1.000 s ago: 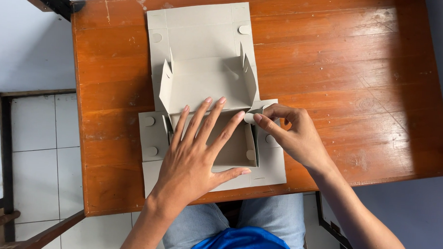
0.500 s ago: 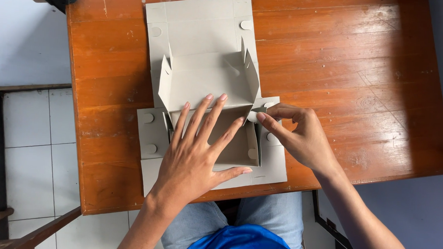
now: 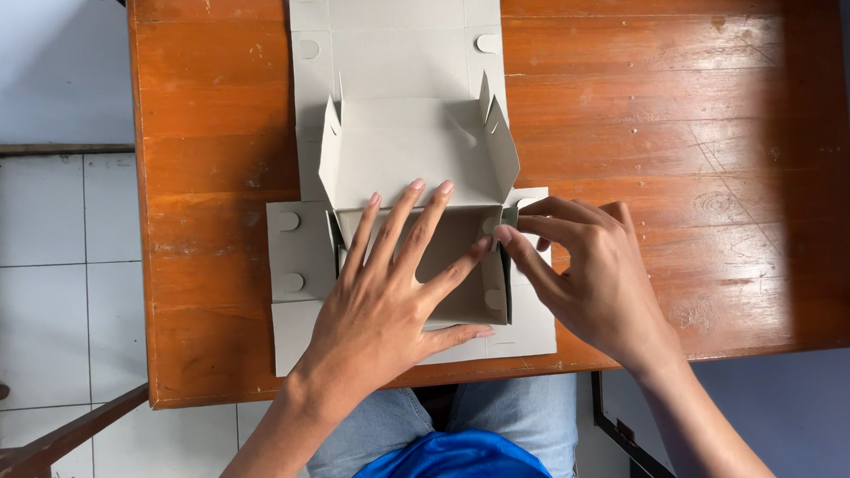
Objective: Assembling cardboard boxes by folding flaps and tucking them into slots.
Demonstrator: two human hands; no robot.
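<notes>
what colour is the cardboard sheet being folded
Plain light grey cardboard sheet, clearest in the head view.

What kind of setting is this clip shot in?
Probably a room at home or a small workshop: a worn wooden table, white floor tiles, and a flat grey cardboard box blank being folded by hand.

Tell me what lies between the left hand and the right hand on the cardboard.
In the head view, an upright side flap of the grey cardboard box stands between the left hand and the right hand, which pinches its top corner.

cardboard box blank (image 3: 395,47) on table (image 3: 697,136) — hands on its near half
</notes>
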